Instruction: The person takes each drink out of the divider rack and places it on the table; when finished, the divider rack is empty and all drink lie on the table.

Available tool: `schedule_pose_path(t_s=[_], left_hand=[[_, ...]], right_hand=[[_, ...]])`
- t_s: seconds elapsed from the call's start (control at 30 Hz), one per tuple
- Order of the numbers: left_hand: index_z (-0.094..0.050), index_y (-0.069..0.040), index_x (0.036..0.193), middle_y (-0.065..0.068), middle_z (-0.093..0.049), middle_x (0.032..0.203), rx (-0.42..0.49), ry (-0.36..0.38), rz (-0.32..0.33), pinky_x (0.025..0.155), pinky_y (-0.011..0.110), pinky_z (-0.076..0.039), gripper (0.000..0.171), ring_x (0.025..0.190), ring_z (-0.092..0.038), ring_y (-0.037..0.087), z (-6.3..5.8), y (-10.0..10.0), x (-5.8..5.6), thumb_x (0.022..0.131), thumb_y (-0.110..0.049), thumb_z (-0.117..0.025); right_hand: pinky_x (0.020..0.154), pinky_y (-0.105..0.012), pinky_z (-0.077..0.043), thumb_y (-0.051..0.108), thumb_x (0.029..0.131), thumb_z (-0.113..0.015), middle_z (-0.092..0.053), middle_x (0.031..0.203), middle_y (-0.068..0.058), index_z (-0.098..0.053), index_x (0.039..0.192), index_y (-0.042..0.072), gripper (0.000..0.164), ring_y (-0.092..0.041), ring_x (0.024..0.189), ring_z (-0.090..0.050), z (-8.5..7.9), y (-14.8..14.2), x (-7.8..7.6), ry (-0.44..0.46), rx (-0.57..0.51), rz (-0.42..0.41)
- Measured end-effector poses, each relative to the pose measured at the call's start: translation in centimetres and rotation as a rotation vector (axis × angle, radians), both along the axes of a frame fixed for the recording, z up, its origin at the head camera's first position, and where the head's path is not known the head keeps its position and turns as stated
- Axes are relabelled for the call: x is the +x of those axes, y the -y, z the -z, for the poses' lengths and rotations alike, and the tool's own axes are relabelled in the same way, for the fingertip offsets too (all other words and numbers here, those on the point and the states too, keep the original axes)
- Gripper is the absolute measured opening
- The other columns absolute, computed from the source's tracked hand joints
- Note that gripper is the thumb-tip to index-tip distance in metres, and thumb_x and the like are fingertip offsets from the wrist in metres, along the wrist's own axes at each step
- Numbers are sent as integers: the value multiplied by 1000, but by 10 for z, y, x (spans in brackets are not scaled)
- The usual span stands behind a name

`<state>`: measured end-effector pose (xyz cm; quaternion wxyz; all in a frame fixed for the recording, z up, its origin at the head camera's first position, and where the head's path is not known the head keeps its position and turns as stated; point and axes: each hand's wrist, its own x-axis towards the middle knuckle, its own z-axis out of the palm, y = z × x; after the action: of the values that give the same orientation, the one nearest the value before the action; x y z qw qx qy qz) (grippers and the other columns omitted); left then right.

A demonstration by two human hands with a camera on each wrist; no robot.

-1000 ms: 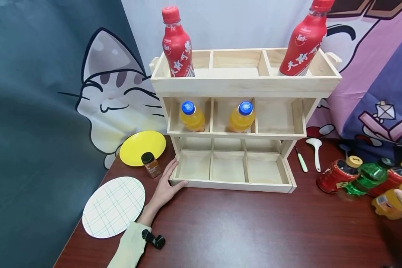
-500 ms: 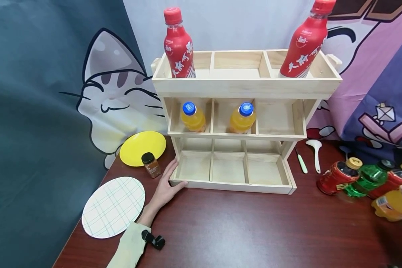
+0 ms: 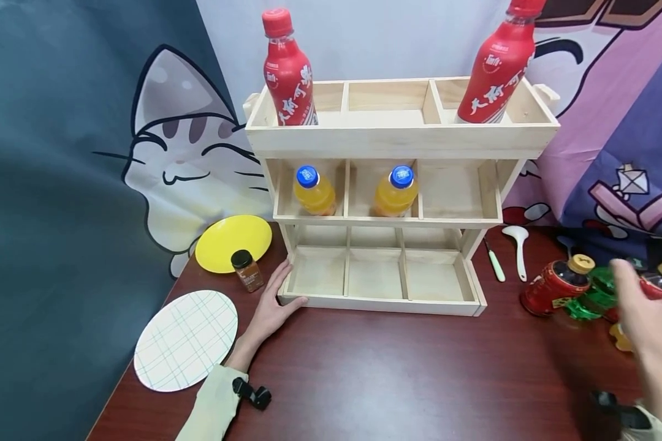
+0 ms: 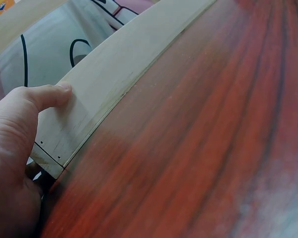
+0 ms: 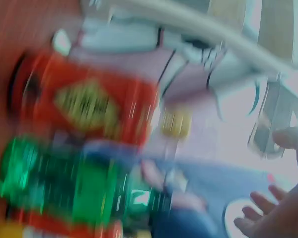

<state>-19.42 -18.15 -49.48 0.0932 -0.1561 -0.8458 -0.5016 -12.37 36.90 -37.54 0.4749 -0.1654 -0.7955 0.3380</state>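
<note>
R hand (image 3: 655, 321) lifted off orange btl (image 3: 620, 338), fingers spread, empty; L hand (image 3: 268, 311), fingers extended, on rack (image 3: 403, 142) w/ 4 btls (image 3: 395, 195)

The left sleeve (image 3: 211, 404) is pale green, with a black strap (image 3: 243, 388). The right sleeve (image 3: 659, 430), blurred, has a black band (image 3: 633, 418).

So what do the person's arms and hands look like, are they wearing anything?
The left hand and right hand are both bare, with no gloves. The left sleeve is long and pale green, and the right sleeve looks pale too. Each wrist has something black: a chunky left gadget and a blurry right gadget.
</note>
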Motion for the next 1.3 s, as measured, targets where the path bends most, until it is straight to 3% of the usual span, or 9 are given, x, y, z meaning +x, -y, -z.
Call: schedule_pose_path(t_s=[0.07, 0.13, 0.2, 0.33, 0.5, 0.8, 0.9, 1.07, 1.3], left_hand=[[-34, -7, 138, 6, -23, 148, 12, 8, -5, 102, 51, -24, 76, 135, -22, 24, -1, -1, 0, 75, -24, -73], [-33, -9, 138, 2, -23, 148, 5, 10, -16, 103, 49, -24, 77, 135, -21, 20, 6, 1, -3, 74, -29, -72], [-34, -12, 138, -4, -22, 148, -6, 18, -31, 103, 47, -24, 79, 135, -21, 15, 15, 2, -6, 73, -33, -73], [-33, -16, 139, -11, -21, 147, -15, 16, -34, 104, 45, -25, 81, 135, -21, 10, 28, 1, -15, 72, -40, -72], [-33, -16, 139, -9, -21, 148, -5, -14, -21, 104, 46, -25, 80, 135, -21, 13, 26, -2, -23, 72, -39, -72], [-35, -5, 137, 8, -25, 147, -3, -29, -16, 104, 45, -25, 76, 134, -25, 27, -5, 1, -9, 73, -19, -74], [-34, -4, 137, 12, -26, 146, -5, -32, -1, 104, 44, -25, 75, 133, -25, 30, -9, -3, -6, 74, -17, -73], [-35, -6, 137, 8, -26, 146, 12, -41, -11, 103, 43, -26, 76, 133, -26, 26, 3, -4, -7, 73, -21, -74], [-34, -14, 138, -8, -23, 147, -17, -26, -32, 105, 38, -25, 80, 134, -23, 12, 27, 6, -17, 72, -35, -73]], right_hand=[[102, -20, -27, 17, 73, -70, -47, 128, 8, -51, 125, 23, 56, -9, 120, -41, 0, 19, -10, -65, 17, -144], [101, -19, -28, 8, 70, -71, -50, 124, 4, -53, 122, 12, 56, -9, 117, -44, 2, 42, -21, -127, 5, -310], [100, -20, -30, 6, 69, -73, -52, 123, -3, -53, 123, 7, 57, -11, 116, -46, 1, 66, -30, -144, 6, -413], [101, -24, -33, 1, 69, -72, -52, 121, -16, -51, 122, 0, 57, -19, 117, -47, -15, 114, -43, -186, -17, -551], [103, -32, -31, -4, 69, -70, -50, 121, -20, -48, 121, -6, 56, -25, 117, -45, -40, 158, -58, -273, -61, -672], [105, -38, -29, -2, 66, -74, -47, 125, -21, -43, 123, -8, 64, -28, 119, -42, -53, 221, -82, -292, -64, -784], [106, -36, -28, 1, 65, -76, -46, 127, -19, -42, 125, -6, 69, -24, 121, -41, -57, 237, -86, -272, -48, -796], [103, -29, -33, 7, 66, -78, -47, 126, -10, -38, 130, 4, 75, -13, 118, -45, -57, 257, -93, -186, -84, -828], [71, -22, -46, 5, 71, -73, -57, 111, -10, -44, 126, 12, 62, -15, 94, -55, -49, 267, -103, -200, -225, -833]])
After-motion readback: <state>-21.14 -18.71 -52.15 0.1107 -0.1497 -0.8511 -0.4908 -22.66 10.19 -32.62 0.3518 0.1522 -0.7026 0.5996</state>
